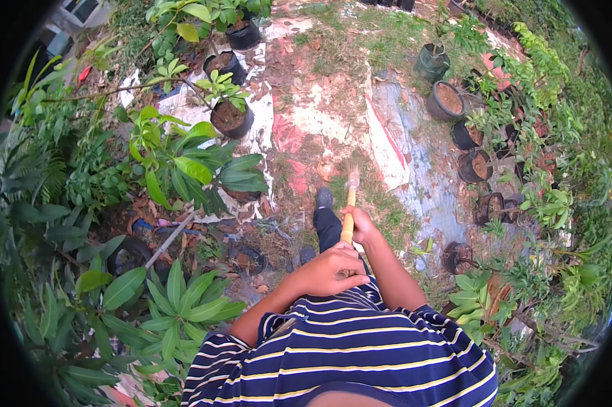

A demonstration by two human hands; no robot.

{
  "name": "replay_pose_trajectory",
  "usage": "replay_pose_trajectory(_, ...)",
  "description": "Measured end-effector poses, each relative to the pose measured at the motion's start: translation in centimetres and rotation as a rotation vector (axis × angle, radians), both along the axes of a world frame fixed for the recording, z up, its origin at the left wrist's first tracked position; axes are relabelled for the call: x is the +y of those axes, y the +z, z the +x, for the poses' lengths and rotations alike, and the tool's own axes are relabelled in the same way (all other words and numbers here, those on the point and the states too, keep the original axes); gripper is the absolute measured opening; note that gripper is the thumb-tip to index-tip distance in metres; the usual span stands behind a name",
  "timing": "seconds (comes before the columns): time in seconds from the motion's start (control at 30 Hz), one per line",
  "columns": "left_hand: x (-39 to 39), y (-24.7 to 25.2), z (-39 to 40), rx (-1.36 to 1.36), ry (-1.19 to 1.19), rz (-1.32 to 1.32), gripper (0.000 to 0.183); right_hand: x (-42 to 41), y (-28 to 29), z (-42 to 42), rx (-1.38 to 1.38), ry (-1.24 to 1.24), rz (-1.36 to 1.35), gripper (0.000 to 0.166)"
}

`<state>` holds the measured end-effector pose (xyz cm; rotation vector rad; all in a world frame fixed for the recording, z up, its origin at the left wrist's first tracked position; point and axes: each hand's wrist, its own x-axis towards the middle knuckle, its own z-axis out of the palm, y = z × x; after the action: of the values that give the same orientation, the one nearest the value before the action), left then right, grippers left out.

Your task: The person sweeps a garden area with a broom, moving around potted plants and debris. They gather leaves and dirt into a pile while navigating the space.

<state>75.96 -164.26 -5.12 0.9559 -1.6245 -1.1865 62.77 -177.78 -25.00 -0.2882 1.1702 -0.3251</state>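
Note:
Both my hands hold the bamboo handle of a broom (pixel 350 213), which points away from me. My left hand (pixel 329 271) is wrapped around the top end, close to my striped shirt. Farther down the handle, my right hand (pixel 359 224) grips it near the middle. The broom's thin bristles (pixel 355 170) fan out over patchy grass, right of a dry brown leaf (pixel 326 170) and just beyond my dark shoe (pixel 324 197). Worn white and reddish sheeting (pixel 311 122) lies under scattered dry leaves ahead of me.
Potted plants in black containers (pixel 232 119) line the left side, with broad leaves reaching inward. Along the right stand more pots (pixel 446 100) beside bluish sheeting (pixel 430 188). A white sheet edge (pixel 392 163) lies raised or folded near the bristles. A grey pole (pixel 171 238) slants at left.

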Motion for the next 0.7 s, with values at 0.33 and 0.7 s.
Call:
replay_pose_trajectory(0.33,-19.4,-6.1,10.4,-0.139,0.304,0.422,0.013,-17.9,-9.5,17.7,-0.161,0.131,0.112,0.015)
replay_pose_trajectory(0.7,-33.9,-0.7,21.2,0.513,0.597,0.224,0.023,-27.7,-1.3,20.1,0.046,-0.118,0.372,0.006)
